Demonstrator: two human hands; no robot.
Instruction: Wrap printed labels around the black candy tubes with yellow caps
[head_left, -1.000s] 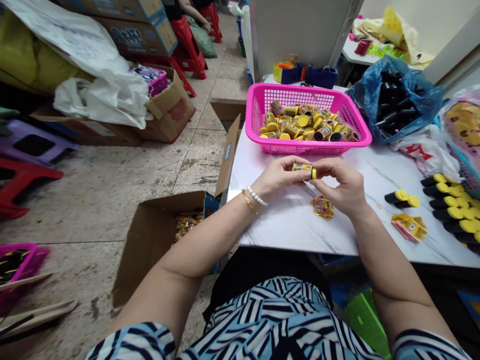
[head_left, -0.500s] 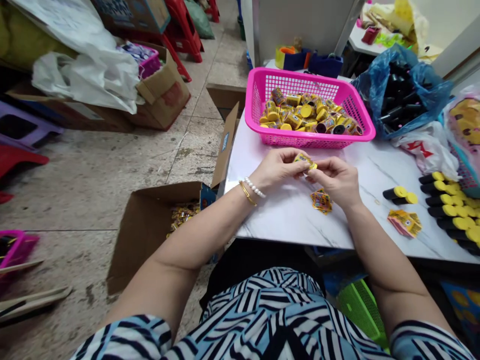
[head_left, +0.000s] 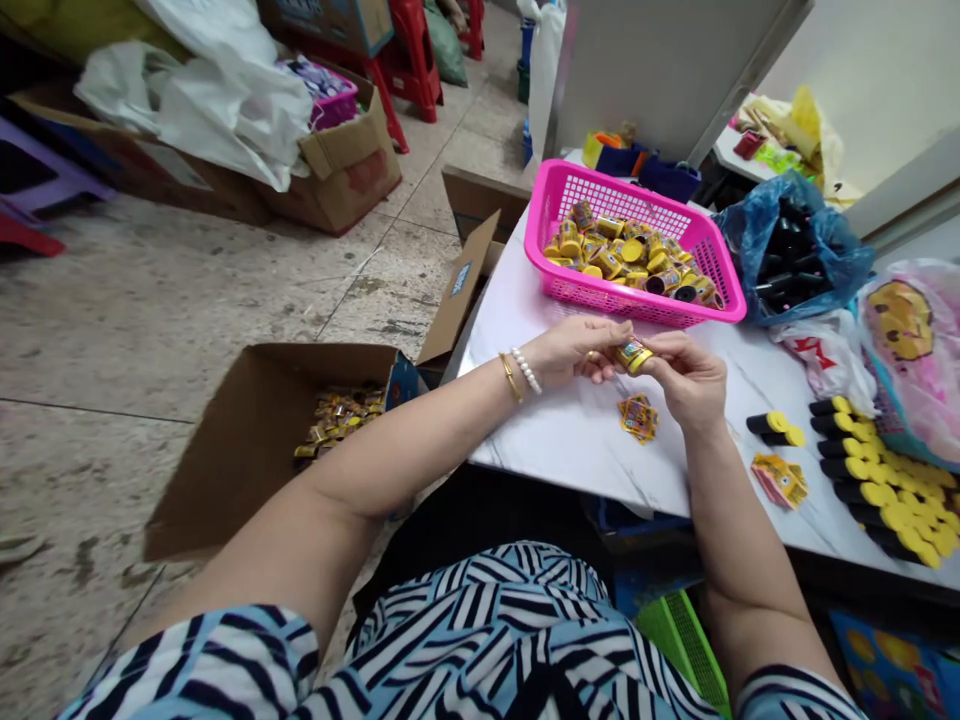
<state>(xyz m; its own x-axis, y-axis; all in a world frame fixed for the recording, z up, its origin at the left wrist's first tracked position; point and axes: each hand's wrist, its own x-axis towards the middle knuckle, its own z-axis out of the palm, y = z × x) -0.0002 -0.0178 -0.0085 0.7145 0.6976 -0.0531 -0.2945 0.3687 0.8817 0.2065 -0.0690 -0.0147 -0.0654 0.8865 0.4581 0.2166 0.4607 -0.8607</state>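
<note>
Both hands meet over the white marble table point(head_left: 570, 440), pinching one small yellow-capped tube with a colourful label point(head_left: 634, 354). My left hand point(head_left: 574, 350), with a pearl and a gold bracelet at the wrist, grips its left end. My right hand point(head_left: 686, 375) grips the capped right end. A small pile of printed labels point(head_left: 638, 417) lies on the table just below the hands. Behind them stands a pink basket point(head_left: 555, 205) filled with several labelled tubes.
Black tubes with yellow caps point(head_left: 874, 480) lie in rows at the right, beside another label stack point(head_left: 780, 480). A blue bag of black tubes point(head_left: 795, 245) sits at the back right. An open cardboard box point(head_left: 247, 440) with wrapped items stands on the floor to the left.
The view has swung left and tilted. Both hands stay together on the tube, which has turned slightly so its yellow cap points down and right.
</note>
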